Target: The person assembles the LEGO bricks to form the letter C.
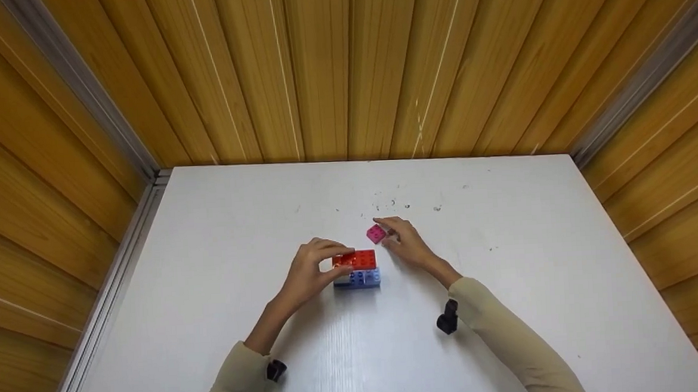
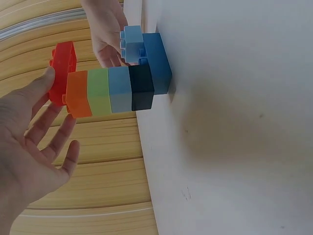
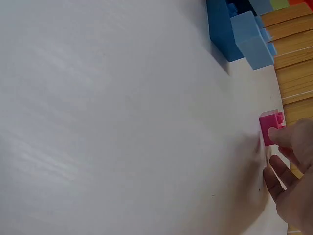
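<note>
A stack of toy building bricks stands on the table, its long blue brick at the bottom. One column rises from it in dark navy, light blue, lime green and orange. Beside that column sits another light blue brick on the base. My left hand pinches a long red brick at the top, thumb on the near side. My right hand reaches around a small pink brick behind the stack, thumb and forefinger spread about it.
The white table carries small dark marks beyond the pink brick. Wood-panelled walls rise at its back and sides. A metal rail runs along the left edge.
</note>
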`<state>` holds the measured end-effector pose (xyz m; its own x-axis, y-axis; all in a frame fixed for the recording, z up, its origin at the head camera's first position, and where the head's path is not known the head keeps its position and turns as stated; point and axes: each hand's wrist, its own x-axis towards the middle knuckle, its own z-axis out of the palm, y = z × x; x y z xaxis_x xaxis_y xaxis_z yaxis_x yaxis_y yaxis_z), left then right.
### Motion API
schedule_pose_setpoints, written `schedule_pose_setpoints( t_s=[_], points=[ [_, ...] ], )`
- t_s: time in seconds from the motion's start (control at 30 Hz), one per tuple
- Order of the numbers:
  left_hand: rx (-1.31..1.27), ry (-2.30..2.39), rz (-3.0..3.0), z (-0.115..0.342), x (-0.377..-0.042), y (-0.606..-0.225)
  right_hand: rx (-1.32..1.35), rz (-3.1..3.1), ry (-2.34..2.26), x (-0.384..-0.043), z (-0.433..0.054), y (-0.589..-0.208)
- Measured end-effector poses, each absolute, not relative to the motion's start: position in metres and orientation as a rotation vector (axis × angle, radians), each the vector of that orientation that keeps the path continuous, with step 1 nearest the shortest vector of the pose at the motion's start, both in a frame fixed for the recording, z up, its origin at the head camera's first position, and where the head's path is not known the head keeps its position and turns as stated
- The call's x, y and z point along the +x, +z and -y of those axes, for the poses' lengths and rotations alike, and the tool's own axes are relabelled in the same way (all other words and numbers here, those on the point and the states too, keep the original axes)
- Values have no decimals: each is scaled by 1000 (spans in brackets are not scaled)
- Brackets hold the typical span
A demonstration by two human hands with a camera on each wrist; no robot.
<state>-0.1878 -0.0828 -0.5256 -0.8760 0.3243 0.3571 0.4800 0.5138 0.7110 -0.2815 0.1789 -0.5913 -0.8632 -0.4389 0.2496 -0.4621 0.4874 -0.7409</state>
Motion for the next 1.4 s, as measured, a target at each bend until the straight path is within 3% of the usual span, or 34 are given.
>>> schedule_pose_setpoints(
  t_s=[0.63, 1.4],
  points=[
    [-697, -1498, 2586, 78, -190, -535, 661, 2736, 1188, -253, -200, -599],
    [-697, -1447, 2599, 87, -195, -527, 729, 2611, 1204, -221, -213, -585]
  ],
)
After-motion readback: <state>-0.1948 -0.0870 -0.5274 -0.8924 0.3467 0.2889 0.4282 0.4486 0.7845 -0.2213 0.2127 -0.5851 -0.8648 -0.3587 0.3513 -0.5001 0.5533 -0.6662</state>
